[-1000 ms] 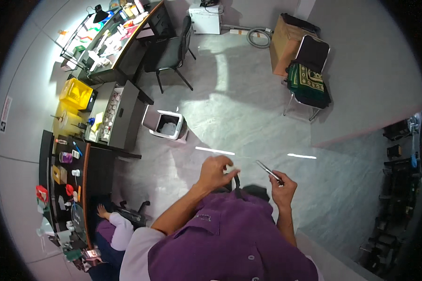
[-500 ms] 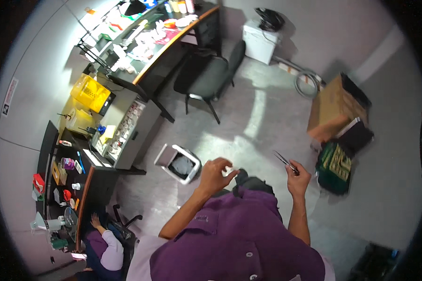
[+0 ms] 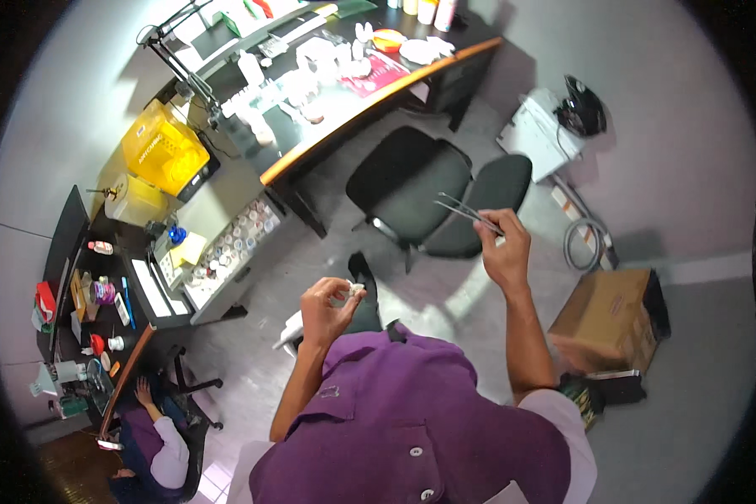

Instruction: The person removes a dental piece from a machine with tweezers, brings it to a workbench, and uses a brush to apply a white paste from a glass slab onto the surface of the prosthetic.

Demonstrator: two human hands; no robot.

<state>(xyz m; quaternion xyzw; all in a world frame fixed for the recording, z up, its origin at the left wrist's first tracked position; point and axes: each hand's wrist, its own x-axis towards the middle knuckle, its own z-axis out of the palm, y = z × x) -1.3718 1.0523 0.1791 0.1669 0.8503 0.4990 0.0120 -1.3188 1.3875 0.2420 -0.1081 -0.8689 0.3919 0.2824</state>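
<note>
My left hand (image 3: 326, 309), low in the middle of the view, pinches a small whitish piece (image 3: 355, 288) between its fingertips. My right hand (image 3: 504, 252) is raised higher on the right, shut on metal tweezers (image 3: 462, 209), whose tips point up and left over a black office chair (image 3: 403, 181). Beyond the chair stands a black desk (image 3: 302, 161) with an orange edge, carrying bright white items and a red sheet. To my left, an open drawer (image 3: 231, 248) holds many small round containers.
A seated co-worker (image 3: 147, 449) is at the lower-left desk (image 3: 88, 252). A yellow bin (image 3: 160, 155) stands beside the drawer. A cardboard box (image 3: 601, 319), a folding chair (image 3: 613, 386), a white appliance (image 3: 533, 126) and a coiled grey hose (image 3: 580, 244) are on the right.
The view has swung toward the black desk and chair, which now appear nearer. My right hand has risen with the tweezers; a small whitish piece now shows in my left hand's fingertips.
</note>
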